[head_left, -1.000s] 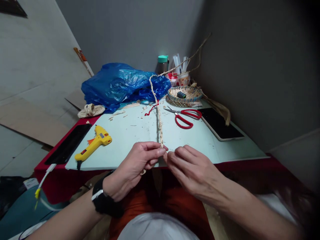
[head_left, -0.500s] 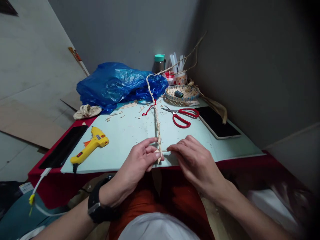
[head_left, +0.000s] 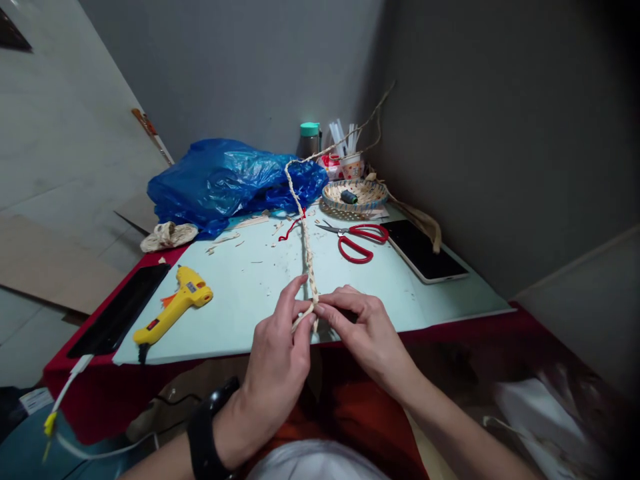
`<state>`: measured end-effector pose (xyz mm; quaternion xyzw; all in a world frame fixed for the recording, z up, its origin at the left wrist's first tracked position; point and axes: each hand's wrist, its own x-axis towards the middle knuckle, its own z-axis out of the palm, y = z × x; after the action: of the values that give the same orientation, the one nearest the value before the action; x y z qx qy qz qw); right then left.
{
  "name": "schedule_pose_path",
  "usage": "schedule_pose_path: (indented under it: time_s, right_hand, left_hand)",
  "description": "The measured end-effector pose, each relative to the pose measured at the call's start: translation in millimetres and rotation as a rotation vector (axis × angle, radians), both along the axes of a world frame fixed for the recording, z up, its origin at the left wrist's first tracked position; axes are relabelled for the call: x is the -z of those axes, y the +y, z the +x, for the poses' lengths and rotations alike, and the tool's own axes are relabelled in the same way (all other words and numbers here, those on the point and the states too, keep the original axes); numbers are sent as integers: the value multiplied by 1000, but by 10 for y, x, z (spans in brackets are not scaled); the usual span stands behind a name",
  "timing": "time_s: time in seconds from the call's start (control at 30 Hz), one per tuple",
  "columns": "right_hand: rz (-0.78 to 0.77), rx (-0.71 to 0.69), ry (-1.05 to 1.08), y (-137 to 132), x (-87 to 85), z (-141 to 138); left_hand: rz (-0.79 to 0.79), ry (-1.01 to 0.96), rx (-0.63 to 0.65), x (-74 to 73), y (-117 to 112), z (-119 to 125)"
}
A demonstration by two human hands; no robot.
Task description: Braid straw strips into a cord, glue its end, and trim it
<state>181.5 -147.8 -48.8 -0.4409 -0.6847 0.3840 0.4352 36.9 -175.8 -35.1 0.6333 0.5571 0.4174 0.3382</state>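
A long pale braided straw cord (head_left: 303,230) runs from my fingers up over the pale green mat (head_left: 240,280) toward the back corner, where its loose strands rise along the wall. My left hand (head_left: 277,363), with a black watch on its wrist, pinches the cord's near end between thumb and fingers. My right hand (head_left: 363,333) meets it from the right and pinches the same end, fingertips touching those of the left. Both hands hover at the mat's near edge.
On the mat lie a yellow glue gun (head_left: 173,312) at left, red-handled scissors (head_left: 357,239) and a dark phone (head_left: 423,250) at right. A blue plastic bag (head_left: 225,183), a woven basket (head_left: 354,196), a cup of sticks (head_left: 350,160) and a green-capped bottle (head_left: 310,139) stand at the back.
Both hands have moved forward over the mat's near edge and closed together on the cord's end; the left hand has turned more upright. The view has tilted down slightly.
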Motion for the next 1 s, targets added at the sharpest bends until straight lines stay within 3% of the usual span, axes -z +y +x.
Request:
schedule_pose_path:
  time_s: [0.2,0.4,0.53,0.7,0.8,0.9,1.0]
  right_hand:
    - [-31,68,74,-33,1,21]
    - [5,45,64,-52,-36,65]
    - [41,3,5,-11,-92,148]
    - [144,-81,-174,120,-294,323]
    - [228,-154,-270,228,-429,423]
    - [387,-155,-453,354,-526,506]
    - [690,-7,-825,497,-604,564]
  left_hand:
    - [188,339,52,99,-94,-22]
    - [567,596,132,158,-174,-55]
    - [651,629,296,-82,-130,-112]
    - [714,655,266,-586,259,-185]
    - [613,643,472,-799,636,-131]
    - [335,533,720,-902,950,-17]
    - [147,415,735,-908,1104,105]
